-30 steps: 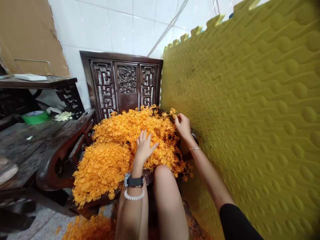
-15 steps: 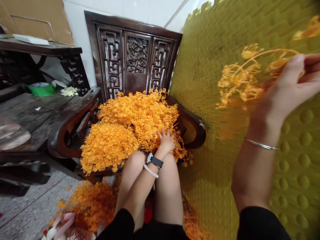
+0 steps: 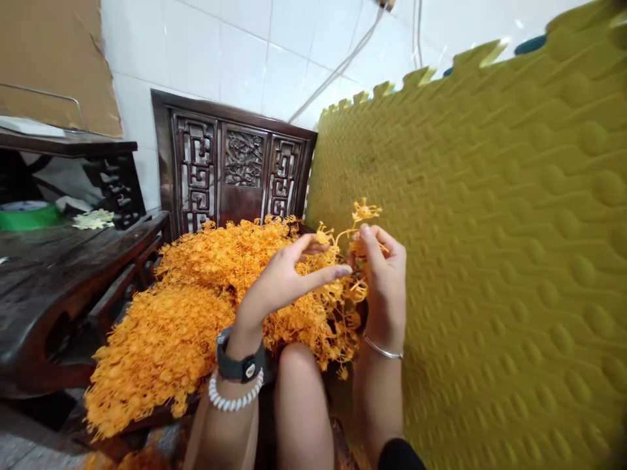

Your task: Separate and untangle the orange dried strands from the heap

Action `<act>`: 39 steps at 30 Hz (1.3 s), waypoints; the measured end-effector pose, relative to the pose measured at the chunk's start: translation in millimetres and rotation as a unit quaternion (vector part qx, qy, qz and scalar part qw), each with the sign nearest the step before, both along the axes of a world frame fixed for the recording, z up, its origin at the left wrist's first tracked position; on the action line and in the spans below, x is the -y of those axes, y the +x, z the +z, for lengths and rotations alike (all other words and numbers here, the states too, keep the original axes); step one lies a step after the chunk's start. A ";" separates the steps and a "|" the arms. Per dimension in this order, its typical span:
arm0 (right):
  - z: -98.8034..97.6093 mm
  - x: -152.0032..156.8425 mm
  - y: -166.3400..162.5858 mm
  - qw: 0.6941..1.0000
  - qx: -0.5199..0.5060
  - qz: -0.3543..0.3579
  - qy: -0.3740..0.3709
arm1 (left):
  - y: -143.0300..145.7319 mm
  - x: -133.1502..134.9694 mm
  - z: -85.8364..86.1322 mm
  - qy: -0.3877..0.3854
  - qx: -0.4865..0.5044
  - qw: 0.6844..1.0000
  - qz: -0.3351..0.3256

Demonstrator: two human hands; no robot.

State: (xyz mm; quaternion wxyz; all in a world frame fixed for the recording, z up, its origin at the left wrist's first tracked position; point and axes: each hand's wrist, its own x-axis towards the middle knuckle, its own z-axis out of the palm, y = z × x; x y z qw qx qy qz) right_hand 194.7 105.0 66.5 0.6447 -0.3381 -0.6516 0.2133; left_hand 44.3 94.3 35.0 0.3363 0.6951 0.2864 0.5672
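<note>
My right hand [image 3: 386, 274] pinches an orange plastic flower sprig [image 3: 366, 210], its thin stem and spidery heads showing above and below the fingers. Just left of it my left hand [image 3: 289, 277] has its thumb and fingers apart around some of the sprig's heads; I cannot tell whether it touches them. Beneath both hands lies a big heap of the same orange sprigs [image 3: 166, 333], piled on a dark carved wooden chair [image 3: 245, 202]. My knee sits below the heap's front edge.
An olive-yellow foam mat [image 3: 490, 228] stands upright along the right side. At left is a dark wooden table [image 3: 29, 261] with a green tape roll [image 3: 29, 217] and pale flower pieces [image 3: 94, 219]. White tiles [image 3: 215, 52] cover the wall behind.
My right hand has come in from the far right with the sprig, down over the heap. My left hand has lifted off the heap toward it. The view has shifted right.
</note>
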 end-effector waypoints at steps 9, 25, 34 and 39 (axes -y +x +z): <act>-5.8 -11.7 -19.1 0.985 -0.086 0.133 -0.072 | -19.4 -8.0 -2.9 0.002 0.046 0.999 0.004; -37.2 -17.1 -41.9 0.969 0.103 0.198 -0.105 | -52.1 -1.3 -24.2 0.038 0.115 0.962 0.246; -49.2 -12.9 -52.1 0.975 -0.038 0.175 -0.129 | -36.3 -1.5 -22.0 0.054 0.082 0.975 0.198; -49.4 -20.4 -45.3 0.959 -0.111 0.205 -0.164 | -33.1 -6.1 -22.3 0.034 0.029 0.989 0.140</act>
